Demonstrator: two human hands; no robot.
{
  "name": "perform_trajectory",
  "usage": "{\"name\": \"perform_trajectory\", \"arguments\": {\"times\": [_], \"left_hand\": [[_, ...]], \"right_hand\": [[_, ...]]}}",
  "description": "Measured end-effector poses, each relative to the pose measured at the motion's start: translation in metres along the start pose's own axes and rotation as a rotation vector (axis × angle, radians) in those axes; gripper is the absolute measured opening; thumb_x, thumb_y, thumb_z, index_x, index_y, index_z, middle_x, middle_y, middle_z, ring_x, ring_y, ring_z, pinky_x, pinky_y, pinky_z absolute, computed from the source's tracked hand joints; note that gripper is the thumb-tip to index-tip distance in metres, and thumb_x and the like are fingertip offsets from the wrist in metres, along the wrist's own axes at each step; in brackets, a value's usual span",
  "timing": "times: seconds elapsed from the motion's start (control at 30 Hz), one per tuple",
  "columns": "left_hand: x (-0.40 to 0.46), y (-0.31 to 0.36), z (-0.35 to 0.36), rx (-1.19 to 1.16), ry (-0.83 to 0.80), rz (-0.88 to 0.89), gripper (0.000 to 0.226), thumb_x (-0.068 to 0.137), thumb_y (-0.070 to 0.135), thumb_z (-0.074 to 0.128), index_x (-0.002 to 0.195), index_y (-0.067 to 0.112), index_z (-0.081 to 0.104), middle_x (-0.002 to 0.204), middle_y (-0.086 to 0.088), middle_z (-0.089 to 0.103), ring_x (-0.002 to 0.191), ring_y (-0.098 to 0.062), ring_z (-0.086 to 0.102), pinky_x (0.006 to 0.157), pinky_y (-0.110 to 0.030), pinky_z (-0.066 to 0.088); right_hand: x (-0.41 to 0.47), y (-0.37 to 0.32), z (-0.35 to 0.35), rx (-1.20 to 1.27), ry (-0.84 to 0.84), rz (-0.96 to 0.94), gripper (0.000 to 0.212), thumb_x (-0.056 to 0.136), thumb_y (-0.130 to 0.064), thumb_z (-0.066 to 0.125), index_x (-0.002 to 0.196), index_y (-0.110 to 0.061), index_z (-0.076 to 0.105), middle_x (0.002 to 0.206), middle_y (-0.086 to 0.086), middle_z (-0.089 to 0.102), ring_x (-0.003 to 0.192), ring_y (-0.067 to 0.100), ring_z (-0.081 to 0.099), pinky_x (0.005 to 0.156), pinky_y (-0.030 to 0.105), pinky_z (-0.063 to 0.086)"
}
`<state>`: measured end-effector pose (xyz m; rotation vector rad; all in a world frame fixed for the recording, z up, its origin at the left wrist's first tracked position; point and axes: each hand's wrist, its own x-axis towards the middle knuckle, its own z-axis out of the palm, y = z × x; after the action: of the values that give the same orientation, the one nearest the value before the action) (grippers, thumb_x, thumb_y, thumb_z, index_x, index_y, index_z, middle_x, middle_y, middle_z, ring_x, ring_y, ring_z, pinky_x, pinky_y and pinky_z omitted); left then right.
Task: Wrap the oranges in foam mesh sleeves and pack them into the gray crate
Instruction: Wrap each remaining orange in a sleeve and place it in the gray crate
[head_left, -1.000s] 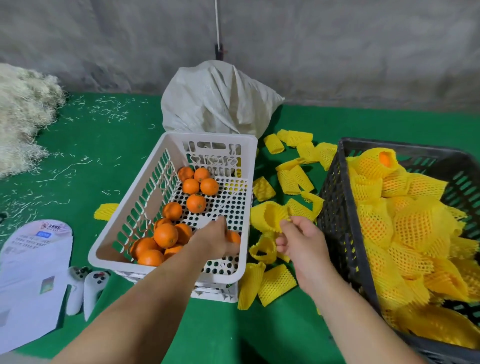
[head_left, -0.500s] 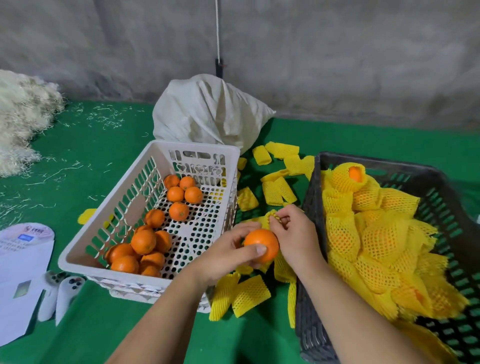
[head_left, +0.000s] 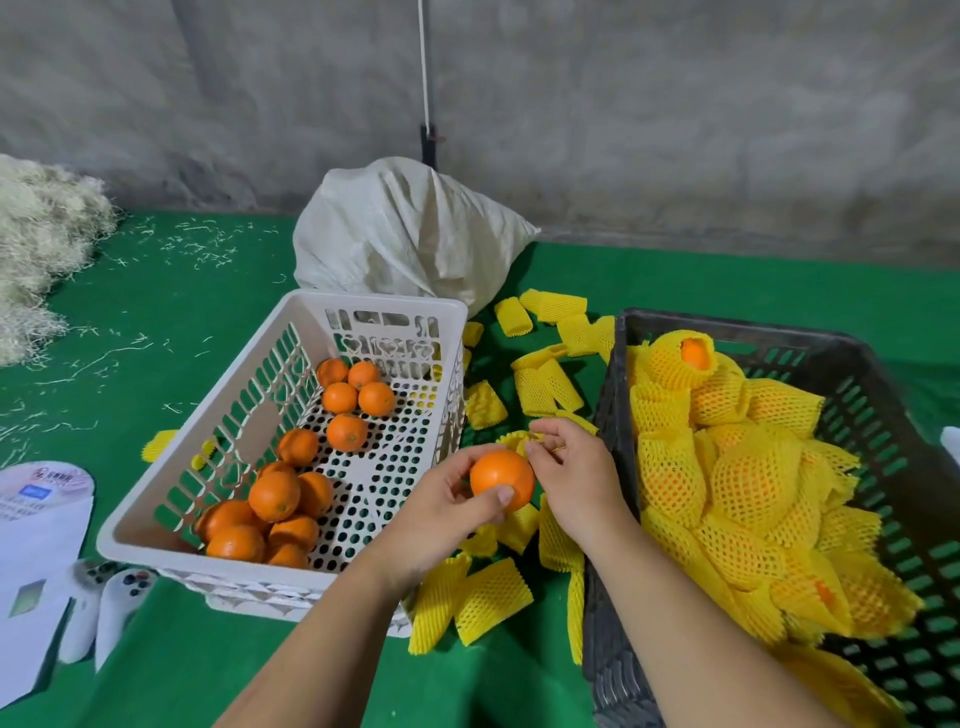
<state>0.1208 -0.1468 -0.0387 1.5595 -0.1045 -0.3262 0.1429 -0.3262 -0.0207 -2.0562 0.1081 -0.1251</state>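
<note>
My left hand (head_left: 441, 512) grips a bare orange (head_left: 502, 479) between the two crates. Right beside it, my right hand (head_left: 574, 475) pinches the rim of a yellow foam mesh sleeve (head_left: 514, 441), which sits just behind the orange and touches it. Several bare oranges (head_left: 275, 496) lie in the white perforated crate (head_left: 218, 431) on the left. On the right, the gray crate (head_left: 613, 415) holds several sleeved oranges (head_left: 743, 478). Loose empty sleeves (head_left: 488, 597) are scattered on the green mat between the crates.
A white sack (head_left: 410, 239) stands behind the white crate. Pale shredded straw (head_left: 41, 234) is piled at far left. White papers (head_left: 36, 540) and two white controllers (head_left: 104, 603) lie at the lower left. A concrete wall rises behind the mat.
My left hand lifted an orange out of the white crate and brought it right to the sleeve in my right hand. The view shifted toward the gray crate.
</note>
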Motion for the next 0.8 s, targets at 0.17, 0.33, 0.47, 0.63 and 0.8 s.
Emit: {"name": "perform_trajectory", "arguments": {"times": [0.17,0.33,0.47,0.63,0.8], "left_hand": [[0.000,-0.002,-0.003,0.007,0.079,0.084,0.070,0.083,0.040,0.085,0.142,0.047,0.049,0.136,0.005,0.055,0.106,-0.009,0.070,0.089,-0.033,0.061],[0.005,-0.007,-0.001,0.176,0.067,0.124,0.076,0.083,0.041,0.083,0.148,0.035,0.043,0.143,0.003,0.045,0.116,-0.009,0.062,0.085,-0.022,0.056],[0.006,-0.006,-0.001,0.002,0.103,0.113,0.067,0.083,0.039,0.084,0.137,0.033,0.044,0.126,-0.010,0.057,0.093,-0.010,0.067,0.077,-0.025,0.056],[0.005,-0.005,-0.003,-0.180,0.116,0.061,0.070,0.088,0.058,0.075,0.141,0.035,0.036,0.131,-0.012,0.063,0.111,-0.015,0.072,0.089,-0.030,0.059],[0.005,-0.004,-0.012,-0.408,0.019,0.030,0.070,0.091,0.034,0.069,0.152,0.030,0.035,0.144,-0.010,0.063,0.126,-0.026,0.066,0.101,-0.042,0.056]], "right_hand": [[-0.003,-0.003,-0.003,-0.043,0.008,-0.072,0.018,0.103,-0.020,0.058,0.116,-0.020,0.071,0.113,-0.005,0.063,0.100,0.012,0.063,0.087,0.028,0.051],[-0.014,-0.007,-0.002,-0.006,-0.034,-0.177,0.017,0.102,-0.016,0.060,0.113,-0.016,0.073,0.109,-0.004,0.071,0.102,0.011,0.066,0.090,0.036,0.056],[-0.020,-0.012,0.000,-0.010,-0.007,-0.326,0.017,0.101,-0.015,0.062,0.115,-0.015,0.072,0.108,-0.005,0.069,0.101,0.008,0.064,0.088,0.033,0.056],[-0.025,-0.009,0.005,0.093,-0.087,-0.349,0.029,0.098,-0.019,0.063,0.125,-0.028,0.062,0.101,-0.017,0.064,0.095,0.007,0.064,0.081,0.025,0.056],[-0.021,-0.006,0.015,-0.003,-0.257,-0.233,0.051,0.096,-0.034,0.069,0.145,-0.031,0.051,0.128,-0.015,0.049,0.117,0.001,0.054,0.095,0.035,0.057]]}}
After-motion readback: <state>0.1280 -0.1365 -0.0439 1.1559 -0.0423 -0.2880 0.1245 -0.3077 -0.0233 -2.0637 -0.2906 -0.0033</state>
